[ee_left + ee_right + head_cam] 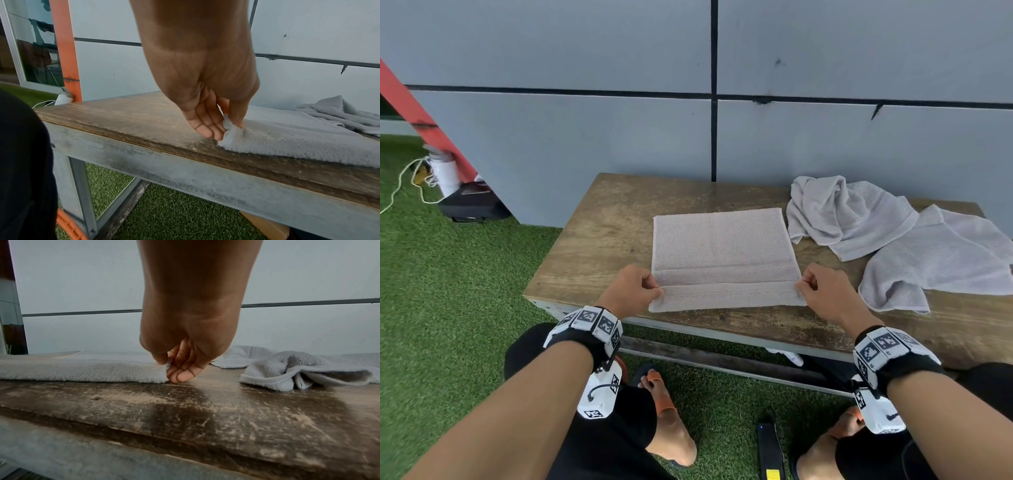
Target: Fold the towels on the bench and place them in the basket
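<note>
A pale grey towel [724, 253] lies flat on the wooden bench [599, 240], its near edge turned over in a narrow band. My left hand [635, 289] pinches the towel's near left corner [228, 128] between thumb and fingers. My right hand [822, 287] pinches the near right corner [164, 368] the same way. Both hands sit low on the bench top. Two more grey towels lie crumpled to the right: one at the back [846, 216], one nearer the front [941, 260]. No basket shows in any view.
The bench stands against a grey panelled wall [619, 137] on green artificial turf [448, 274]. My knees and sandalled feet [664, 411] are under the bench's front edge. A black device [768, 445] lies on the turf. A white container with cords [445, 174] stands far left.
</note>
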A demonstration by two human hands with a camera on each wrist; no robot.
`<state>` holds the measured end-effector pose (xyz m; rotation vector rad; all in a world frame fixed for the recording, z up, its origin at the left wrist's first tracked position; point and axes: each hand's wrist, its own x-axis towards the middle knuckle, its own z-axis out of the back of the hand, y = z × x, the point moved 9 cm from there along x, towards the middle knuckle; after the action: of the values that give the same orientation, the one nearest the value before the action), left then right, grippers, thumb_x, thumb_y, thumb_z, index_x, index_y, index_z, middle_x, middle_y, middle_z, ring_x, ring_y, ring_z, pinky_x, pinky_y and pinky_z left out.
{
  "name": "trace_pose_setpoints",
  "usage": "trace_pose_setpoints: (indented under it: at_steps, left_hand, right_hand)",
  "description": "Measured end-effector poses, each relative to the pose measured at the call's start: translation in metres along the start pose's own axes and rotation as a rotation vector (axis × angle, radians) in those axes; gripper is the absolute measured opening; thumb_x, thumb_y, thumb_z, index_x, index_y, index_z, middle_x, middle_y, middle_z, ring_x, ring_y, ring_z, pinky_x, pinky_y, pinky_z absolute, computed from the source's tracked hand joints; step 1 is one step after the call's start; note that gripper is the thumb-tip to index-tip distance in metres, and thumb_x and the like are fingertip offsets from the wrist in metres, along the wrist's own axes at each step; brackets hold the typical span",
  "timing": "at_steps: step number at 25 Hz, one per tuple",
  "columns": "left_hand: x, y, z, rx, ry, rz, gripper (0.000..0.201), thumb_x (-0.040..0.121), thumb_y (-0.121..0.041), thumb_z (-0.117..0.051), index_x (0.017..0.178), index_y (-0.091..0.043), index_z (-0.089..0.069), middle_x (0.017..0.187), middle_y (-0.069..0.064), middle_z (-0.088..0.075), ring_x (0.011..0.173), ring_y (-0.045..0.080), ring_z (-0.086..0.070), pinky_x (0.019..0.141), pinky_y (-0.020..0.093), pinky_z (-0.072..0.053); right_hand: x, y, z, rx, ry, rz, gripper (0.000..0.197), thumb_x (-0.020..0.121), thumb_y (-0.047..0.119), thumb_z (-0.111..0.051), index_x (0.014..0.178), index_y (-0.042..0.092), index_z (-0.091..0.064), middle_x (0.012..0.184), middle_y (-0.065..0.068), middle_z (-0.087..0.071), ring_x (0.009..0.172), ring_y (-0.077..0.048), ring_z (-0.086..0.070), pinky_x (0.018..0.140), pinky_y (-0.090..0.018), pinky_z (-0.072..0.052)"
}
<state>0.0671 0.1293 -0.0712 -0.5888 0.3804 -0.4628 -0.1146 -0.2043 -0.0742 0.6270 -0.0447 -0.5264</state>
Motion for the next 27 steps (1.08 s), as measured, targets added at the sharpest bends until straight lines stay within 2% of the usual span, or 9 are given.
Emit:
trace_pose_setpoints:
  at_steps: [2, 6, 9, 12, 15, 18, 21, 24, 27]
  left_hand:
    - [0.002, 0.001, 0.001, -0.008, 0.020, -0.007, 0.018, 0.084, -0.012, -0.076, 0.072, -0.001, -0.068, 0.053, -0.010, -0.061, 0.038, -0.002, -0.043, 0.042, 0.012, -0.035]
    - [0.002, -0.001, 0.004, 0.007, 0.100, -0.034, 0.011, 0.085, -0.018, -0.077, 0.082, -0.010, -0.071, 0.067, 0.001, -0.070, 0.044, -0.002, -0.050, 0.050, 0.014, -0.041]
    - [-0.001, -0.007, 0.010, 0.043, 0.190, -0.049, 0.009, 0.088, -0.020, -0.074, 0.095, -0.016, -0.078, 0.073, -0.005, -0.072, 0.053, -0.004, -0.058, 0.056, 0.011, -0.042]
    - [0.002, -0.027, 0.036, 0.051, 0.133, -0.069, 0.005, 0.087, -0.023, -0.075, 0.088, -0.021, -0.080, 0.082, -0.007, -0.076, 0.076, 0.006, -0.068, 0.068, 0.017, -0.047]
    - [0.005, -0.052, 0.077, -0.041, 0.013, -0.089, 0.005, 0.085, -0.021, -0.077, 0.080, -0.023, -0.076, 0.078, -0.007, -0.074, 0.074, 0.005, -0.066, 0.067, 0.016, -0.044]
    - [0.005, -0.070, 0.112, -0.169, -0.048, -0.115, 0.005, 0.080, -0.022, -0.082, 0.078, -0.022, -0.078, 0.077, -0.006, -0.076, 0.074, 0.004, -0.067, 0.073, 0.019, -0.046]
    - [0.000, -0.074, 0.123, -0.290, 0.036, -0.129, 0.009, 0.077, -0.017, -0.083, 0.083, -0.013, -0.078, 0.087, 0.006, -0.078, 0.082, 0.013, -0.069, 0.083, 0.026, -0.051]
    - [-0.013, -0.070, 0.105, -0.317, 0.229, -0.111, 0.019, 0.075, -0.017, -0.083, 0.090, -0.007, -0.077, 0.093, 0.012, -0.077, 0.086, 0.020, -0.070, 0.086, 0.031, -0.054]
    - [-0.030, -0.056, 0.068, -0.184, 0.440, -0.047, 0.018, 0.075, -0.019, -0.082, 0.089, -0.009, -0.076, 0.092, 0.006, -0.078, 0.085, 0.015, -0.071, 0.084, 0.026, -0.054]
  right_hand:
    - [0.000, 0.000, 0.000, 0.006, -0.010, 0.014, 0.020, 0.093, 0.021, -0.061, 0.078, 0.012, -0.053, 0.065, -0.008, -0.060, 0.058, -0.020, -0.050, 0.057, -0.036, -0.046]
    - [-0.001, -0.002, 0.000, 0.046, -0.002, 0.018, 0.018, 0.093, 0.021, -0.064, 0.079, 0.014, -0.055, 0.067, -0.010, -0.061, 0.059, -0.019, -0.050, 0.057, -0.032, -0.042]
    - [-0.001, 0.002, 0.007, 0.122, -0.004, 0.049, 0.011, 0.092, 0.023, -0.067, 0.083, 0.021, -0.060, 0.074, -0.003, -0.064, 0.068, -0.017, -0.057, 0.061, -0.027, -0.043]
    - [0.005, 0.018, 0.027, 0.175, 0.040, 0.119, 0.005, 0.094, 0.021, -0.065, 0.097, 0.021, -0.069, 0.087, 0.001, -0.069, 0.082, -0.016, -0.062, 0.068, -0.026, -0.044]
    - [0.018, 0.047, 0.064, 0.145, 0.017, 0.213, 0.009, 0.094, 0.016, -0.065, 0.089, 0.019, -0.071, 0.083, -0.003, -0.071, 0.079, -0.020, -0.063, 0.069, -0.026, -0.044]
    - [0.024, 0.072, 0.106, 0.187, -0.090, 0.274, 0.008, 0.092, 0.012, -0.067, 0.088, 0.018, -0.070, 0.084, 0.001, -0.071, 0.077, -0.011, -0.063, 0.072, -0.015, -0.043]
    - [0.018, 0.084, 0.127, 0.240, -0.100, 0.293, 0.004, 0.092, 0.011, -0.068, 0.088, 0.012, -0.070, 0.085, -0.004, -0.072, 0.076, -0.013, -0.062, 0.076, -0.022, -0.044]
    - [0.006, 0.076, 0.113, 0.223, 0.120, 0.235, 0.009, 0.092, 0.014, -0.069, 0.085, 0.010, -0.068, 0.079, -0.013, -0.071, 0.072, -0.017, -0.058, 0.074, -0.029, -0.043]
    - [-0.019, 0.055, 0.070, 0.093, 0.505, 0.154, 0.012, 0.093, 0.021, -0.069, 0.088, 0.010, -0.070, 0.080, -0.002, -0.072, 0.074, -0.016, -0.063, 0.081, -0.030, -0.048]
